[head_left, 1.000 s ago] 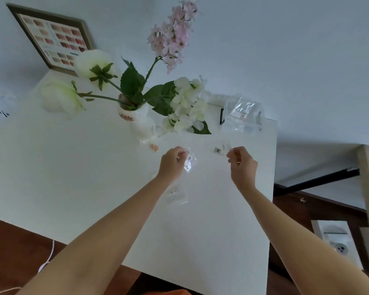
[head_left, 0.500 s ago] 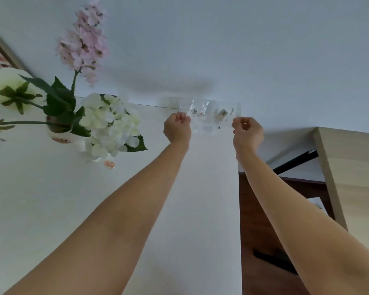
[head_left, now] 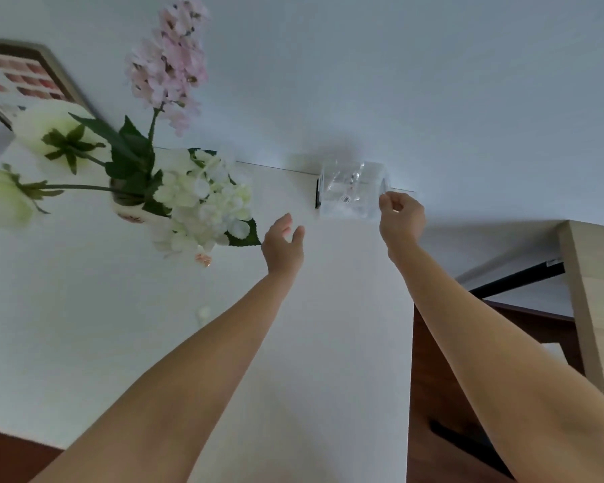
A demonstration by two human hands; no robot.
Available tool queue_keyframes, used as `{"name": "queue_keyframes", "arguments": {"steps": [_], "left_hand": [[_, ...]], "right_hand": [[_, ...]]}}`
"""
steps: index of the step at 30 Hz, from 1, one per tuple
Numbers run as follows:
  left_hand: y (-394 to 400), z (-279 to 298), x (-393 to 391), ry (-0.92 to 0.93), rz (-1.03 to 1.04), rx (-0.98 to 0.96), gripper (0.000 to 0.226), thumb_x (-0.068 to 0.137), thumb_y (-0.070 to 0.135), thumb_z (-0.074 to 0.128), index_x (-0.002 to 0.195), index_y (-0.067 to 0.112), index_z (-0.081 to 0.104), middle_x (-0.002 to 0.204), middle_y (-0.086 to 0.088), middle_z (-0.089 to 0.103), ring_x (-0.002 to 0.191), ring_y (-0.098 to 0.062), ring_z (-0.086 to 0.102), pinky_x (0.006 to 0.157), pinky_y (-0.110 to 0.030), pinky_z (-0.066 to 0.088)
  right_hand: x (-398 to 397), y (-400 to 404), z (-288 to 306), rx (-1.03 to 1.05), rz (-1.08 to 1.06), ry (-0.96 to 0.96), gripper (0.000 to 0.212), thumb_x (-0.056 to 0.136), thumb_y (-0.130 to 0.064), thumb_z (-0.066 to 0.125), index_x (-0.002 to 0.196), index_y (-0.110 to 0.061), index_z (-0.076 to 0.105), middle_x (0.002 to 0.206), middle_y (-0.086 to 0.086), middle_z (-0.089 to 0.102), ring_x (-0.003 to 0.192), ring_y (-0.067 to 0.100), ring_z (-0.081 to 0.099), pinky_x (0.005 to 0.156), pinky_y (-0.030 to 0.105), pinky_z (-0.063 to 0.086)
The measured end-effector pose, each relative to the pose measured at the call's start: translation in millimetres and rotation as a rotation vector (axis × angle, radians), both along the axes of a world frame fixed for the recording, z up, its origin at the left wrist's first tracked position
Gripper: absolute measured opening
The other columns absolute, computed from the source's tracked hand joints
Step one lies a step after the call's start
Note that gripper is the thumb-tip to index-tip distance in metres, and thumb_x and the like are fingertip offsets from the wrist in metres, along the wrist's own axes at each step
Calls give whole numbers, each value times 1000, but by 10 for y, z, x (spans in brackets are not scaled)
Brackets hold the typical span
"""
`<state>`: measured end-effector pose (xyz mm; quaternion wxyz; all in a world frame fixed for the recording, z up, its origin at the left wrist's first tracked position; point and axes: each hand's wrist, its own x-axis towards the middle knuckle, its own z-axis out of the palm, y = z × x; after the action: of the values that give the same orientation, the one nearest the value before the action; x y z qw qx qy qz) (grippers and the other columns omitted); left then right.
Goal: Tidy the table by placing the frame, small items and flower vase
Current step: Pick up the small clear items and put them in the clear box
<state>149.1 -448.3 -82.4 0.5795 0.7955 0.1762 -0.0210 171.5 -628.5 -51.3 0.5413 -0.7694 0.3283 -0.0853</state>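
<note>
Clear packet (head_left: 351,195) pinched by right hand (head_left: 401,217), left hand (head_left: 282,244) spread open nearby

Both forearms bare to frame edge, no sleeves; hands (head_left: 282,244) bare

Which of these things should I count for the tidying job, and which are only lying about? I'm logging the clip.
Job:
frame against the wall
flower vase
clear packets, pinched by the right hand
small item beside the vase
left hand, open and empty

Lying about:
black object behind the packets
wooden furniture
</note>
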Motion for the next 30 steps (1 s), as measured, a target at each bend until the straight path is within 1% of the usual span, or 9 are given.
{"name": "queue_keyframes", "arguments": {"steps": [3, 6, 8, 11, 14, 17, 21, 25, 30], "left_hand": [[408, -45, -246, 4, -9, 43, 30, 90, 15, 58, 119, 7, 61, 123, -7, 65, 114, -19, 61, 93, -20, 43], [899, -68, -501, -21, -16, 166, 25, 90, 15, 58, 114, 10, 64, 116, -4, 69, 106, -13, 63, 83, -6, 41], [1254, -85, -665, -25, -28, 302, 27, 89, 13, 58, 115, 10, 64, 116, -6, 68, 106, -16, 63, 86, -13, 44], [1725, -146, -874, 105, -156, 478, 40, 85, 13, 64, 124, 8, 58, 129, -11, 59, 119, -29, 53, 102, -36, 41], [1951, -225, -1075, 161, -376, 553, 53, 79, 18, 71, 129, 12, 54, 137, -9, 51, 126, -30, 45, 106, -36, 36], [1976, -288, -1197, 84, -417, 602, 47, 78, 18, 71, 124, 18, 59, 133, -2, 55, 123, -25, 46, 100, -33, 41], [1938, -310, -1156, 47, -372, 577, 36, 80, 10, 66, 116, 16, 62, 120, -6, 60, 107, -24, 55, 90, -37, 50], [1973, -320, -1029, 106, -335, 505, 33, 77, 7, 67, 109, 10, 62, 103, -11, 63, 93, -28, 61, 82, -37, 52], [2007, -300, -761, 77, -131, 407, 6, 78, 10, 62, 82, 5, 62, 82, -13, 68, 75, -27, 59, 66, -29, 42]], "right_hand": [[-215, 253, -101, -55, 79, -10, 18, 90, -20, 56, 103, -15, 68, 85, -8, 64, 70, 3, 57, 68, 22, 46], [-506, 571, -230, -102, 271, 16, 13, 88, -16, 59, 97, -15, 69, 81, -6, 66, 63, 0, 56, 62, 16, 47], [-736, 826, -307, -133, 448, 34, 9, 87, -15, 62, 91, -15, 70, 80, -5, 68, 64, 0, 59, 60, 6, 45], [-1047, 1195, -411, -157, 747, 99, 11, 83, -17, 70, 93, -13, 71, 82, 1, 68, 68, 8, 60, 74, 20, 53], [-1275, 1493, -488, -255, 1049, 186, 35, 80, -25, 74, 113, -18, 66, 102, 5, 63, 85, 15, 58, 87, 32, 51], [-1424, 1708, -568, -441, 1250, 245, 55, 79, -33, 73, 130, -28, 54, 122, 6, 51, 112, 22, 49, 94, 33, 45], [-1495, 1820, -606, -616, 1255, 231, 51, 83, -30, 70, 130, -31, 51, 122, 5, 46, 113, 23, 46, 85, 32, 48], [-1454, 1848, -591, -649, 1197, 221, 35, 82, -22, 72, 113, -19, 57, 115, 7, 48, 108, 24, 48, 75, 31, 50], [-1416, 1821, -588, -640, 1160, 236, 14, 85, -15, 67, 96, -11, 58, 104, 7, 54, 97, 25, 53, 70, 32, 48]]}}
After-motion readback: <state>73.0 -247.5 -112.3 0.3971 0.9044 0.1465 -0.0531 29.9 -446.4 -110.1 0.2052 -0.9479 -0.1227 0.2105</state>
